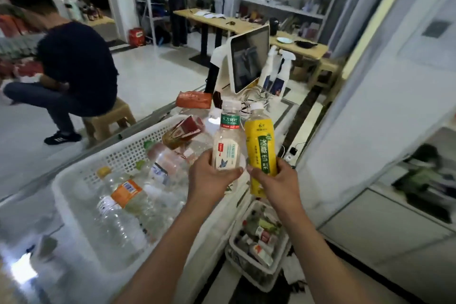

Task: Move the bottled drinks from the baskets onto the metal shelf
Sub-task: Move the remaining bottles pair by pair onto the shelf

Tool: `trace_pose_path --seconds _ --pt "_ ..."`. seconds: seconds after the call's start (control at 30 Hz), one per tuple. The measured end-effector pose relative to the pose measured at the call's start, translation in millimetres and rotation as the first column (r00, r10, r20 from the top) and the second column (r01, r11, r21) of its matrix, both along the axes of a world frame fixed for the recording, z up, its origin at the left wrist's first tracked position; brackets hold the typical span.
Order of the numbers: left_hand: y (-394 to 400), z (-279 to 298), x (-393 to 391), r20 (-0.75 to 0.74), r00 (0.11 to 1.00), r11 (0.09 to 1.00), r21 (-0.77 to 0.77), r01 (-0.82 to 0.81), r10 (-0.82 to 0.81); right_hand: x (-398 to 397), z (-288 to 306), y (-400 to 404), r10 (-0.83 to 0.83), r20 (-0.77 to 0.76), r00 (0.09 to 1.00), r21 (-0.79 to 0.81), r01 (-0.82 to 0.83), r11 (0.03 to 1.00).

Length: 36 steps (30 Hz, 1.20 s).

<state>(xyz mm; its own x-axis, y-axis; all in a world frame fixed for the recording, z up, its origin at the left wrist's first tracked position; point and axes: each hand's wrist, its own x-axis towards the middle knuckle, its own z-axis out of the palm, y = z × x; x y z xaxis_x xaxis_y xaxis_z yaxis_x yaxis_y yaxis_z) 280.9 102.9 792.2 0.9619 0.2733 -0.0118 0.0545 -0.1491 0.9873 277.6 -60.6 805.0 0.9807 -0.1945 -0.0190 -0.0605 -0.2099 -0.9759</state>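
Shop-like room, white shelving at the back, pale glossy desk [32,207] up front carrying a large white basket [74,195]; basket holds many bottles lying on their sides, mostly clear plastic, some with orange or pink labels; left hand [209,180] has fingers clamped on a clear bottle [228,145], right hand [278,180] clamped on a yellow bottle [260,148]; both upright, lifted clear of the basket, likely for carrying to the shelf; smaller basket [259,276] on the floor holds small mixed packs, contents blurred.

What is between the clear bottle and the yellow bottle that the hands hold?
Nothing: in the head view, clear bottle and yellow bottle stand side by side, a narrow gap between.
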Motion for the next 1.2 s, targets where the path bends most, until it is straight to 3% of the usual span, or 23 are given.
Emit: trace_pose_path --seconds 0.3,0.47,0.67,1.03,1.2 --pt "-144.9 23.6 -22.7 0.079 0.921 0.924 0.043 0.379 -0.382 -88.9 27.0 -137.4 -0.419 0.099 0.903 -0.016 0.422 0.906" --pt "-249.4 44.7 -72.3 0.151 0.79 0.803 0.074 0.591 -0.595 -170.9 42.8 -216.6 -0.606 0.166 0.778 -0.017 0.617 0.787" --pt "-370.2 69.8 -172.4 0.195 0.595 0.622 0.131 0.772 -0.78 -301.0 60.7 -302.7 -0.799 0.223 0.558 -0.057 0.826 0.561" --pt "-560.6 86.2 -409.4 0.224 0.209 0.238 0.11 0.965 -0.952 -556.6 76.2 -427.8 -0.946 0.245 0.213 -0.011 0.976 0.218" --pt "-618.3 91.7 -481.9 0.243 0.123 0.148 0.091 0.985 -0.962 -636.8 82.4 -475.4 -0.955 0.27 0.124 -0.015 0.992 0.124"
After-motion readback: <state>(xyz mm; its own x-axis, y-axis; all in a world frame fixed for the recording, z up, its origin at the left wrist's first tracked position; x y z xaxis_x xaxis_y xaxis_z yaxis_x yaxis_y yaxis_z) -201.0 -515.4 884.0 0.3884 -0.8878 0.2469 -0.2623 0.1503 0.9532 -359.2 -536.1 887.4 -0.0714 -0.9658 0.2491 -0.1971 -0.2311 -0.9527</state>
